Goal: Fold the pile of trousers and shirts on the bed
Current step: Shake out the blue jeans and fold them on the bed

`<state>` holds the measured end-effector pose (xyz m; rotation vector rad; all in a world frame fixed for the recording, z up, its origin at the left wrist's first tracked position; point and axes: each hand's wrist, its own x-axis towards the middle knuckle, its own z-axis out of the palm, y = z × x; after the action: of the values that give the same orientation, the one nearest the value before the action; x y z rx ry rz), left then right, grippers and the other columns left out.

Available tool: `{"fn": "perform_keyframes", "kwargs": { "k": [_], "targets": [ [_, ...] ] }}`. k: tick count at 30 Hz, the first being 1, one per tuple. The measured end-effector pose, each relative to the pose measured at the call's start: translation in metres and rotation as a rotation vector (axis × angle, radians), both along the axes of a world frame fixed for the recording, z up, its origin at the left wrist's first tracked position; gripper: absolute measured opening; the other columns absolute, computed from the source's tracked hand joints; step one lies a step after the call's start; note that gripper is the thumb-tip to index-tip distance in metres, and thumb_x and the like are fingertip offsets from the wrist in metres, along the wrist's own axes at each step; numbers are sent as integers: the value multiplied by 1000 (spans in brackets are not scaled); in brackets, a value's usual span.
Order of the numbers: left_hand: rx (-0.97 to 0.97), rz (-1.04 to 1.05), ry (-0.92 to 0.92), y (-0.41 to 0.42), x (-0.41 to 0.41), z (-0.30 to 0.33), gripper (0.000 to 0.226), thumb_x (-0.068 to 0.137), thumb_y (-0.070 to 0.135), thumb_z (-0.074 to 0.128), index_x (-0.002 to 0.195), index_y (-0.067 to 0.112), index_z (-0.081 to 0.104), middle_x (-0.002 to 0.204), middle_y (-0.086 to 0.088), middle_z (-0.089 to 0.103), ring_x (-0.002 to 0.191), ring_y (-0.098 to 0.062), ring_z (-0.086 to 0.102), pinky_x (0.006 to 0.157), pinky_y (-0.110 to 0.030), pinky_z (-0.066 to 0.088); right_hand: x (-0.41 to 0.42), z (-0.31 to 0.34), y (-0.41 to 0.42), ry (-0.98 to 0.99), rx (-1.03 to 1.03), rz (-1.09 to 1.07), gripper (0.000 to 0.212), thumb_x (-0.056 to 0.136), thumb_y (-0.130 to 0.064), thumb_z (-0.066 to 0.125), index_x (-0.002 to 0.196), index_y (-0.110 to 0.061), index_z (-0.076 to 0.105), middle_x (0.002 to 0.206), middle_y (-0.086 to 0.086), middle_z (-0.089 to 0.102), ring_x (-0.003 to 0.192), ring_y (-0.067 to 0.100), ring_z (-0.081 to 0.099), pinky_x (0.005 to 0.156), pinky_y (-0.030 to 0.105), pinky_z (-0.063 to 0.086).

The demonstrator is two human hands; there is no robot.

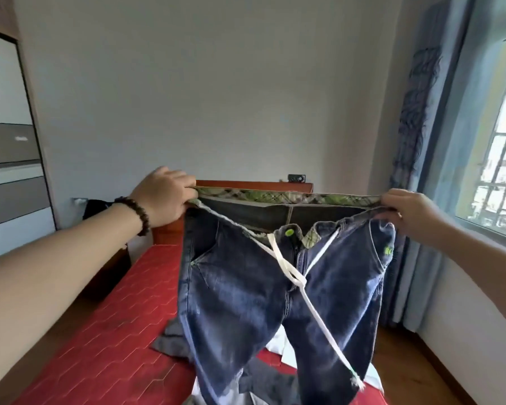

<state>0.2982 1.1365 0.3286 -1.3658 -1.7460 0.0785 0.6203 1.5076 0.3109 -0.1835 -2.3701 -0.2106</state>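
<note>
Jeans (260,287) hang by waistband pinched in both hands' fingers (187,190).

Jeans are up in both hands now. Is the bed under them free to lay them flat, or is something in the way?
Not free. The left hand and right hand hold the jeans by the waistband above the bed. Grey clothes and a white garment lie directly beneath the legs.

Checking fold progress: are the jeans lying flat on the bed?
No, both hands hold the jeans up by the waistband, legs hanging over the bed.
</note>
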Motion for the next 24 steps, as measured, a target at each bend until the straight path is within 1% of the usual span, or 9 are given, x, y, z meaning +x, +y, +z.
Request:
{"fn": "perform_keyframes", "kwargs": {
  "k": [2,4,8,10,12,14,16,19,24],
  "targets": [
    [282,-34,9,5,0,17,15,66,8,64,79,11,73,84,-6,64,80,-30,61,69,-39,40,-3,17,8,179,14,-55,9,82,-10,70,81,-4,64,83,5,59,76,26,57,72,44,54],
    [409,-74,-25,8,9,11,9,71,13,64,76,9,70,83,-6,64,79,-30,59,69,-38,38,-5,17,9,341,1,-80,6,83,-6,67,82,-5,61,87,6,57,82,25,54,74,38,49],
    [-163,320,-134,15,15,-33,22,92,34,48,100,25,66,105,8,60,107,-16,54,88,-33,35,-8,-27,-2,-42,136,-119,23,66,8,80,73,-5,61,74,10,57,69,29,63,65,27,42],
    [-129,307,-105,9,6,-20,18,88,31,52,97,26,68,101,8,62,104,-16,56,89,-35,36,-6,-20,3,-23,162,-137,25,67,1,82,69,-6,58,71,6,55,64,27,62,58,25,40],
    [114,121,-28,4,1,-6,4,76,19,67,79,19,71,83,-1,65,83,-25,64,78,-39,41,-6,-11,6,154,85,-122,18,80,-4,72,74,-7,56,77,6,53,71,28,58,62,28,42],
    [308,13,-17,5,2,-4,5,73,16,65,69,14,68,73,-6,62,70,-29,63,69,-39,42,-7,-15,5,263,9,-132,8,85,-3,62,81,-6,56,85,5,52,80,27,53,67,33,45],
    [178,84,-41,13,1,-23,7,79,19,63,77,15,69,81,-4,63,79,-28,63,71,-38,42,-13,-32,5,77,-34,-204,7,81,1,64,84,-5,60,83,3,51,79,29,57,66,37,49],
    [-54,214,-199,22,-13,-40,19,89,29,52,101,28,67,105,8,61,104,-17,57,82,-30,39,-15,-36,12,-115,-152,-172,11,84,-3,69,78,-9,62,74,-11,47,72,24,57,66,31,45],
    [67,-98,-768,26,-24,-32,12,80,40,73,79,31,65,83,7,65,82,-14,60,70,-30,44,-13,-8,18,-3,-408,-210,6,79,-15,78,82,-18,72,68,0,61,57,16,54,55,18,38]
  ]
}}
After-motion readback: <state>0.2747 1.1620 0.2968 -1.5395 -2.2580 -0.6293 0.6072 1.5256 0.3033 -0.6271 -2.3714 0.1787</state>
